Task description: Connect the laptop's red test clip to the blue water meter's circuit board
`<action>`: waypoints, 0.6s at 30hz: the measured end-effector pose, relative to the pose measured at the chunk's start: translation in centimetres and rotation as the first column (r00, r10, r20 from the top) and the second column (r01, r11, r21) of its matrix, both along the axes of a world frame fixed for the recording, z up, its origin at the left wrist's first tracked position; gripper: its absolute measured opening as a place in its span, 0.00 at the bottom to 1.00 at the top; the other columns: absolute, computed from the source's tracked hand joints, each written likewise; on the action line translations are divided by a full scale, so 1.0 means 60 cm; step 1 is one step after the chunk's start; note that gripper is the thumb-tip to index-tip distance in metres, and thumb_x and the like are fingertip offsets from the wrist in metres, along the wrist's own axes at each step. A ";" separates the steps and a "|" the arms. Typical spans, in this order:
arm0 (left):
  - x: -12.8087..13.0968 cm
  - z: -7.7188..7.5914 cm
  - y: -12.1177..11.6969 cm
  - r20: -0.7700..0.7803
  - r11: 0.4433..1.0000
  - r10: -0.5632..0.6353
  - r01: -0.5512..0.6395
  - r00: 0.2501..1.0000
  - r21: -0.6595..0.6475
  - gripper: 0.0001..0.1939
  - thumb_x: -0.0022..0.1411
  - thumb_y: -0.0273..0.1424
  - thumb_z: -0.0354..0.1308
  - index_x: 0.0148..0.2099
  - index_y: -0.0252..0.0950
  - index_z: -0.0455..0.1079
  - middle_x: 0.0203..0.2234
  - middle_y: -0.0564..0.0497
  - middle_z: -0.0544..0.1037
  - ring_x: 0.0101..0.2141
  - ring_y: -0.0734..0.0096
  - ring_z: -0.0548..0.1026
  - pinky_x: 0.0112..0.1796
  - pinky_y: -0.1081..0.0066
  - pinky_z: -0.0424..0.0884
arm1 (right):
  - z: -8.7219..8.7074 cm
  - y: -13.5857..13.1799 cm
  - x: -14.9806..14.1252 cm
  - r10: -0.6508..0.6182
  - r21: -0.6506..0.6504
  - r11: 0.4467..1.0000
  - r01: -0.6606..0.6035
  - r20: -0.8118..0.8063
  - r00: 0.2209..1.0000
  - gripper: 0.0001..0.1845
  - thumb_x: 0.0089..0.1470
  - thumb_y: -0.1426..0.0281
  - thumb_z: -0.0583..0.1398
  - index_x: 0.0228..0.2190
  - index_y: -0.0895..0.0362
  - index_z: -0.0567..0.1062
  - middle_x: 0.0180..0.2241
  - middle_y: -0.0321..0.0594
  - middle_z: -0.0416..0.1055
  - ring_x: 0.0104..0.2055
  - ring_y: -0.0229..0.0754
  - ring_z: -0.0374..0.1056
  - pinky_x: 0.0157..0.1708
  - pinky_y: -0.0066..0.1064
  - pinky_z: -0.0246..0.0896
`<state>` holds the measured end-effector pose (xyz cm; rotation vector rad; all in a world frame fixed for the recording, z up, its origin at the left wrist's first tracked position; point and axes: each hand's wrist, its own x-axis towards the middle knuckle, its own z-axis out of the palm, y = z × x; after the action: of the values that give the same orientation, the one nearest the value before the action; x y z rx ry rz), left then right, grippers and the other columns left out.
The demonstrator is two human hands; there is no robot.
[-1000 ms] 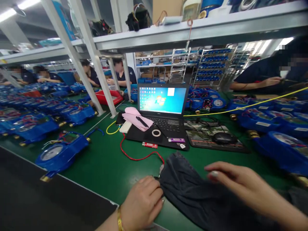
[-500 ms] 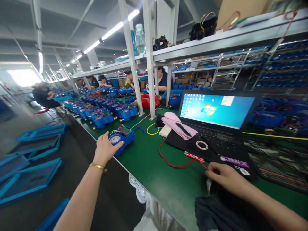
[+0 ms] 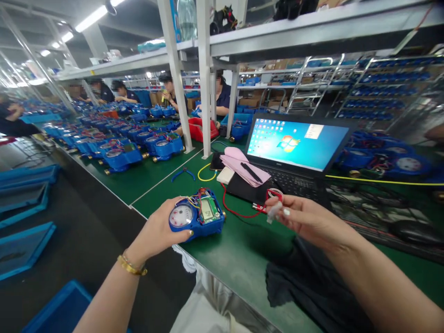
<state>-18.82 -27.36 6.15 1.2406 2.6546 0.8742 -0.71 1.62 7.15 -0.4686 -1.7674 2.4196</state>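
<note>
My left hand (image 3: 157, 230) grips a blue water meter (image 3: 198, 214) by its near end, holding it just above the green table (image 3: 239, 249). The meter has a round dial, a small display and loose wires on top. My right hand (image 3: 305, 217) pinches the white plug (image 3: 274, 211) at the end of a red cable (image 3: 236, 212), a short way right of the meter. A dark cloth (image 3: 305, 286) lies under my right forearm.
An open laptop (image 3: 294, 152) stands behind my hands, with a pink cloth (image 3: 239, 164) and pen on its left. Rows of blue meters (image 3: 118, 141) fill the table's left and right. Other people sit along the far side. Blue trays (image 3: 21, 203) lie on the floor at left.
My left hand has picked the blue meter up from the table's left part and brought it toward me. My right hand has lifted the cable's plug off the table.
</note>
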 end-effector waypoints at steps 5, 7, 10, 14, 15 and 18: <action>0.068 0.002 0.065 0.096 0.959 -0.285 0.284 0.954 0.016 0.37 0.46 0.35 0.62 0.58 0.39 0.55 0.51 0.47 0.66 0.48 0.61 0.68 0.50 0.63 0.67 | 0.014 -0.046 0.013 -0.019 0.247 0.967 0.056 -0.150 0.989 0.13 0.41 0.64 0.69 0.30 0.56 0.76 0.27 0.37 0.74 0.29 0.38 0.70 0.32 0.30 0.67; 0.082 0.004 0.083 0.105 0.940 -0.341 0.342 0.934 0.007 0.39 0.44 0.34 0.62 0.59 0.39 0.54 0.52 0.47 0.65 0.49 0.61 0.67 0.51 0.62 0.66 | 0.014 -0.064 0.021 0.022 0.362 0.931 0.034 -0.150 0.988 0.12 0.45 0.63 0.66 0.32 0.56 0.76 0.28 0.38 0.74 0.28 0.39 0.69 0.31 0.31 0.67; 0.098 0.012 0.096 0.074 0.927 -0.370 0.373 0.926 -0.038 0.41 0.44 0.34 0.61 0.60 0.39 0.51 0.55 0.45 0.62 0.53 0.58 0.65 0.53 0.59 0.64 | 0.015 -0.078 0.028 0.094 0.570 0.822 -0.011 -0.115 0.989 0.09 0.49 0.67 0.62 0.34 0.57 0.75 0.29 0.39 0.73 0.28 0.39 0.68 0.28 0.30 0.65; 0.124 0.028 0.104 -0.108 0.933 -0.352 0.340 0.930 -0.118 0.42 0.44 0.35 0.62 0.61 0.34 0.51 0.58 0.40 0.59 0.57 0.53 0.60 0.57 0.54 0.60 | 0.025 -0.078 0.030 0.177 0.694 0.716 -0.073 -0.079 0.981 0.02 0.50 0.74 0.59 0.29 0.59 0.73 0.27 0.37 0.73 0.27 0.36 0.67 0.28 0.27 0.63; 0.131 0.029 0.107 -0.151 0.936 -0.348 0.333 0.925 -0.116 0.43 0.44 0.36 0.62 0.61 0.32 0.51 0.57 0.39 0.60 0.56 0.53 0.60 0.57 0.54 0.60 | 0.028 -0.077 0.031 0.187 0.705 0.705 -0.077 -0.080 0.979 0.02 0.50 0.75 0.59 0.28 0.59 0.72 0.27 0.37 0.72 0.27 0.35 0.66 0.28 0.26 0.63; 0.146 0.023 0.116 -0.233 0.947 -0.322 0.312 0.918 -0.081 0.44 0.44 0.40 0.64 0.60 0.29 0.52 0.54 0.38 0.65 0.54 0.53 0.62 0.55 0.54 0.63 | 0.032 -0.075 0.034 0.212 0.743 0.664 -0.080 -0.085 0.974 0.03 0.49 0.77 0.59 0.28 0.59 0.71 0.25 0.34 0.70 0.26 0.33 0.64 0.26 0.23 0.60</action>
<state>-10.09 -20.38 7.56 1.8068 2.5135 0.6474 1.31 -2.87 9.07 -0.0178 -2.5395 1.5033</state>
